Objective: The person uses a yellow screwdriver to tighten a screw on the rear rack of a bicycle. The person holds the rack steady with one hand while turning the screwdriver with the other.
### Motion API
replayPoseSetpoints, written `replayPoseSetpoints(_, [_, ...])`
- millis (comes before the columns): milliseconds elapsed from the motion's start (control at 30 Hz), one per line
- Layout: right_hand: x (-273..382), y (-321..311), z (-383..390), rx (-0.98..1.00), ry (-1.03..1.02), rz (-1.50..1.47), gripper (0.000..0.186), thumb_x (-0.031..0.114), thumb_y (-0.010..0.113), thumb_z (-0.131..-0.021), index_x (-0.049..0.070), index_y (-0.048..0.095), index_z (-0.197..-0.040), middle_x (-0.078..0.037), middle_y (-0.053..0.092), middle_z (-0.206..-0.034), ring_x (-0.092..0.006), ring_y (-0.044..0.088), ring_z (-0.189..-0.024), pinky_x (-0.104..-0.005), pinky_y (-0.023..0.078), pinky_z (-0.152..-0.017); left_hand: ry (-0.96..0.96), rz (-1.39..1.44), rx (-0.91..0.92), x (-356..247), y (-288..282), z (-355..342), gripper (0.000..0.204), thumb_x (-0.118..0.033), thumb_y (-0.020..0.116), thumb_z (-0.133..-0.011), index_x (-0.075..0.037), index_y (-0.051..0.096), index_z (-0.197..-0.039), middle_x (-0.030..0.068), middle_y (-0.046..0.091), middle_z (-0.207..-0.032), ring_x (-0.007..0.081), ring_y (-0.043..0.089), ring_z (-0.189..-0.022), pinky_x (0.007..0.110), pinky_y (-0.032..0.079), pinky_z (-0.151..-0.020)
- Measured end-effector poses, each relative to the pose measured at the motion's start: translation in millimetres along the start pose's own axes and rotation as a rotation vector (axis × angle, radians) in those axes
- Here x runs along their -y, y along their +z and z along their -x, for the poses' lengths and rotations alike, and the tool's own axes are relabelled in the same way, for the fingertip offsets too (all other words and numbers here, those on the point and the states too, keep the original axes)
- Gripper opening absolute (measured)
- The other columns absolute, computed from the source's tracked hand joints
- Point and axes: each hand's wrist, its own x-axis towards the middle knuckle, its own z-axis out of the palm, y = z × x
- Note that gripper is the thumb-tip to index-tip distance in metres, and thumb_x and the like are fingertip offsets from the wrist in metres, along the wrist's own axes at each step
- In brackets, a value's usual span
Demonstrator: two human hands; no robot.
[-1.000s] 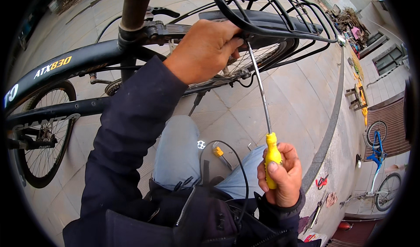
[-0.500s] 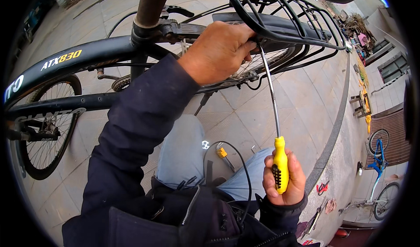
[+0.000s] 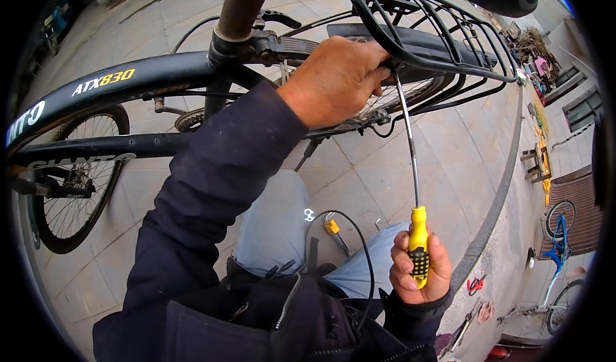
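My right hand [image 3: 420, 267] grips the yellow handle of a screwdriver [image 3: 411, 144], its long metal shaft pointing up and away from me. The tip reaches the underside of a black rear rack [image 3: 449, 66] on a dark bicycle [image 3: 160, 73]. Right beside that tip, my left hand [image 3: 337, 80] is closed, thumb and fingers pinched together under the rack's front bend. What they pinch is hidden. A black mudguard [image 3: 350, 31] runs behind the left hand, above the rear wheel.
On the paving by my knees lie a yellow-ended metal tool [image 3: 333, 229] and a small hex key [image 3: 380, 223]. Red-handled pliers or scissors [image 3: 475, 285] lie at the lower right. A blue bicycle [image 3: 559, 243] and a wooden stool [image 3: 534, 162] stand farther right.
The screwdriver handle has turned in my right hand; its black dotted grip now faces differently. My left hand keeps its place at the rack. The whole view has shifted slightly.
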Motion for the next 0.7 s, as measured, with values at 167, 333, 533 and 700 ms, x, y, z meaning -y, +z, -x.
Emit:
replayPoseSetpoints(167, [-2.6,-3.0,-0.9,0.069,0.060,-0.126,0.033,0.030,0.049,-0.092,0.005,0.047,-0.114,-0.020,0.051,-0.096,-0.0197,0.053,-0.062,-0.0225,0.045,-0.038,0.046,0.023,-0.069,-0.3,2.3,-1.0,0.011,-0.005,0.056,-0.081,0.000,0.059,-0.091,0.0139,0.062,-0.066,0.0296,0.063,-0.063,0.037,0.049,-0.058])
replayPoseSetpoints(333, [-4.1,0.9,-0.1,0.106,0.020,-0.043,0.041,0.034,0.047,-0.093,0.004,0.045,-0.121,-0.020,0.050,-0.097,-0.0199,0.053,-0.063,-0.0227,0.045,-0.038,0.019,0.075,-0.059,-0.8,2.4,0.5,0.014,-0.005,0.058,-0.080,0.001,0.059,-0.093,0.0146,0.062,-0.068,0.0312,0.062,-0.064,0.038,0.049,-0.059])
replayPoseSetpoints(533, [-4.5,-4.0,-2.9,0.117,0.093,-0.171,0.043,0.035,0.048,-0.093,0.003,0.044,-0.120,-0.020,0.049,-0.096,-0.0200,0.051,-0.061,-0.0231,0.045,-0.037,-0.010,0.002,0.023,-6.0,-4.3,-0.2,0.015,-0.003,0.058,-0.082,0.003,0.063,-0.095,0.0115,0.067,-0.076,0.0174,0.066,-0.069,0.026,0.051,-0.062])
replayPoseSetpoints(700, [-5.5,-1.3,-3.5,0.117,0.121,-0.205,0.038,0.034,0.047,-0.093,0.002,0.046,-0.114,-0.020,0.050,-0.095,-0.0196,0.051,-0.060,-0.0234,0.044,-0.036,-0.042,0.054,0.031,-5.3,-5.5,0.4,0.014,-0.007,0.060,-0.083,0.003,0.064,-0.093,0.0094,0.067,-0.074,0.0143,0.065,-0.068,0.025,0.050,-0.064])
